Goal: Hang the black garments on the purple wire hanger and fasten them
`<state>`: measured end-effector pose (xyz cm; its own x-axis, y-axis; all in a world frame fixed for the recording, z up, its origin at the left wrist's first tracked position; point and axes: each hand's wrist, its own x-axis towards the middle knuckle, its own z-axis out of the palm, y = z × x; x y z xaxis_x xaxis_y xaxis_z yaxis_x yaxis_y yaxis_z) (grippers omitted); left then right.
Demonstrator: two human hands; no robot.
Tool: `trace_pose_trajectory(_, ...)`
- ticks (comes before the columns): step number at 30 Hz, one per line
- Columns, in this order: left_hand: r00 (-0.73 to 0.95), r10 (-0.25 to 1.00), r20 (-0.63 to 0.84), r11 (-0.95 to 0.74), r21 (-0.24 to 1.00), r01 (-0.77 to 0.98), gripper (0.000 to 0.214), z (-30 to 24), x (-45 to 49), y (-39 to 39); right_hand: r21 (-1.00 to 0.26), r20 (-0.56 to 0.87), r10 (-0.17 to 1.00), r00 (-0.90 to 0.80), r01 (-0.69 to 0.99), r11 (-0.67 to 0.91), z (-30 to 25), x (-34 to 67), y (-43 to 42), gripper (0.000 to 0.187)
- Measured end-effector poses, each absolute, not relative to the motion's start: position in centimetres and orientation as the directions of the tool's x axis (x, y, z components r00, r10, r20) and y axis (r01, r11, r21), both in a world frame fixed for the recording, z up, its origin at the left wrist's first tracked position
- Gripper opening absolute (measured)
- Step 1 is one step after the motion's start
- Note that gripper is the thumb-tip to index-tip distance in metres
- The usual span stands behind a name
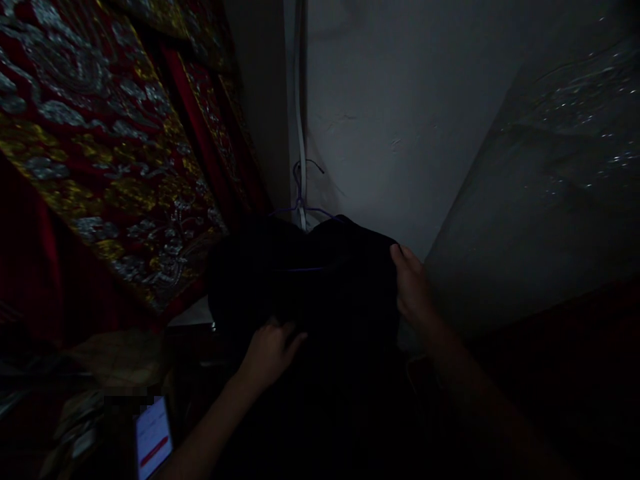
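Note:
A black garment (345,300) hangs on a thin purple wire hanger (300,203) in front of me. My right hand (413,280) is closed on the garment's edge near its right shoulder, thumb on top. Lower down, my left hand (273,350) is at the front of the garment, its fingers curled against the dark cloth and partly lost in shadow. A purple stretch of the hanger's lower bar shows across the garment's upper part. The hanger's hook sticks up beside a white cable (301,120). Most folds of the garment are too dark to make out.
Red cloth with silver and gold embroidery (125,133) hangs on the left. Behind stands a pale wall (380,107), with a greyish shiny sheet (540,180) at the right. A lit phone (153,437) is at lower left, near dim clutter.

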<state>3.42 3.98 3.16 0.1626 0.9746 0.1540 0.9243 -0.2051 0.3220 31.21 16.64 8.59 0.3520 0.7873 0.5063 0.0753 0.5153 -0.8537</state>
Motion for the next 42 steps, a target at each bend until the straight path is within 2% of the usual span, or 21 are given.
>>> trace_pose_trajectory(3, 0.022, 0.897, 0.441, -0.28, 0.53, 0.8, 0.022, -0.1, 4.9, 2.8, -0.806, 0.579, 0.658, 0.482, 0.218, 0.55, 7.4, 30.1, 14.8, 0.049)
trace_pose_trajectory(5, -0.134, 0.795, 0.592, -0.371, 0.648, 0.665, 0.016, -2.0, 6.6, 1.9, -0.807, 0.566, 0.618, 0.545, 0.217, 0.549, 5.4, 28.3, 11.7, 0.05)
trace_pose_trajectory(7, -0.352, 0.721, 0.597, -0.389, 0.769, 0.507, 0.033, -3.4, 8.5, 1.2, -0.906, 0.383, 0.795, 0.47, 0.024, 0.422, 3.0, 25.6, 7.7, 0.037)
trace_pose_trajectory(8, -0.457, 0.703, 0.545, -0.368, 0.829, 0.422, 0.047, -3.9, 9.4, 0.8, -0.954, 0.267, 0.909, 0.319, -0.049, 0.297, 1.9, 24.3, 5.8, 0.035)
trace_pose_trajectory(10, -0.584, 0.703, 0.406, -0.293, 0.914, 0.282, 0.06, -4.5, 10.6, -0.1, -0.985, 0.128, 0.991, 0.045, -0.113, 0.132, 0.0, 21.8, 2.6, 0.037)
trace_pose_trajectory(12, -0.598, 0.726, 0.339, -0.238, 0.94, 0.243, 0.042, -4.7, 11.0, -0.9, -0.991, 0.105, 0.992, -0.065, -0.085, 0.1, -0.9, 20.2, 1.0, 0.036)
trace_pose_trajectory(14, -0.563, 0.745, 0.358, -0.241, 0.932, 0.272, 0.022, -4.5, 10.7, -1.6, -0.992, 0.124, 0.987, -0.106, -0.026, 0.122, -1.0, 19.6, 0.8, 0.04)
trace_pose_trajectory(19, -0.454, 0.779, 0.431, -0.321, 0.898, 0.302, 0.018, -3.1, 9.3, -2.1, -0.991, 0.089, 0.963, -0.256, 0.074, 0.111, 0.5, 20.4, 1.7, 0.049)
trace_pose_trajectory(21, -0.474, 0.778, 0.412, -0.306, 0.908, 0.286, 0.014, -2.5, 9.3, -2.3, -0.997, 0.053, 0.958, -0.283, 0.03, 0.064, 0.9, 20.7, 1.3, 0.051)
trace_pose_trajectory(24, -0.506, 0.786, 0.356, -0.272, 0.933, 0.234, 0.008, -2.0, 9.5, -2.5, -0.993, -0.056, 0.939, -0.339, -0.083, -0.09, 1.0, 20.9, 0.6, 0.051)
trace_pose_trajectory(27, -0.494, 0.808, 0.32, -0.258, 0.947, 0.193, 0.012, -1.7, 9.6, -2.4, -0.964, -0.14, 0.933, -0.332, -0.168, -0.205, 2.4, 20.8, 1.4, 0.051)
trace_pose_trajectory(31, -0.458, 0.84, 0.291, -0.236, 0.956, 0.174, 0.012, -2.3, 9.9, -1.6, -0.95, -0.055, 0.971, -0.231, -0.286, -0.121, 8.5, 20.3, 5.9, 0.043)
trace_pose_trajectory(36, -0.375, 0.862, 0.341, -0.255, 0.931, 0.26, 0.02, -3.6, 10.5, 0.0, -0.891, 0.23, 0.969, -0.091, -0.42, 0.172, 17.6, 20.0, 11.1, 0.028)
trace_pose_trajectory(38, -0.332, 0.867, 0.372, -0.262, 0.907, 0.33, 0.018, -3.3, 10.2, 0.8, -0.891, 0.282, 0.955, -0.092, -0.393, 0.226, 18.7, 19.8, 11.4, 0.028)
trace_pose_trajectory(41, -0.31, 0.859, 0.407, -0.268, 0.874, 0.405, 0.004, -1.0, 9.3, 1.8, -0.9, 0.356, 0.929, -0.104, -0.304, 0.312, 17.8, 19.5, 10.4, 0.031)
trace_pose_trajectory(42, -0.31, 0.846, 0.435, -0.291, 0.862, 0.414, 0.011, 0.4, 8.9, 2.1, -0.901, 0.376, 0.921, -0.104, -0.273, 0.337, 17.2, 19.4, 9.9, 0.032)
